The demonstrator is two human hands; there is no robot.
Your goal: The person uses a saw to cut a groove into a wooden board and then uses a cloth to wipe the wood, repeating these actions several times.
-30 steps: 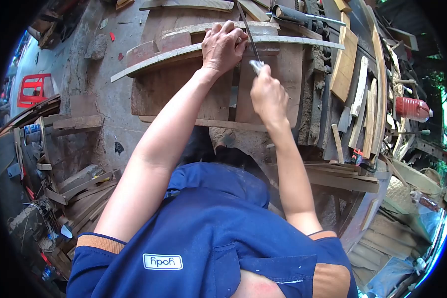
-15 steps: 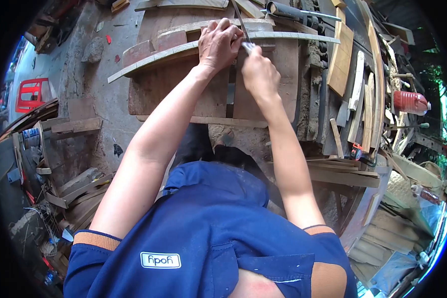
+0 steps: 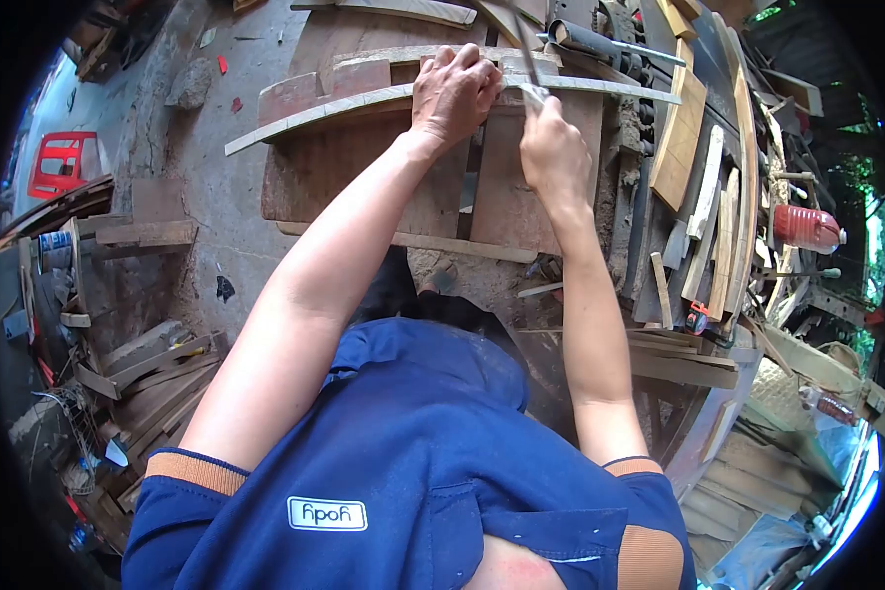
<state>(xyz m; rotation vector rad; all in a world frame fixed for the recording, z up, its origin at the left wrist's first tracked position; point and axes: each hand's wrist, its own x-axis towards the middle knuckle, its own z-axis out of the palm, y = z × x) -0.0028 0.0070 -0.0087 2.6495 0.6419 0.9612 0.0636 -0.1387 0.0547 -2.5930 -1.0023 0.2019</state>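
A long, curved pale wooden strip (image 3: 329, 113) with short marks along its edge lies across the brown wooden workbench (image 3: 369, 182). My left hand (image 3: 454, 96) is closed over the strip near its middle, fingers curled down around it. Just to the right, my right hand (image 3: 558, 152) grips the pale handle of a long, narrow, dark-bladed hand tool (image 3: 526, 49). Its blade points away from me and crosses above the strip, close beside my left fingers. Reddish wooden blocks (image 3: 295, 96) stand along the strip's far side.
Wooden boards and offcuts (image 3: 680, 138) are stacked on the right, with a tape measure (image 3: 697, 318) among them. Farther right is a bottle of red liquid (image 3: 808, 227). Scrap wood (image 3: 152, 369) lies at left; a red plastic chair (image 3: 61, 162) is beyond.
My right hand and the tool have moved right and slightly nearer to me, away from my left hand. The whole scene shifts a little with my head.
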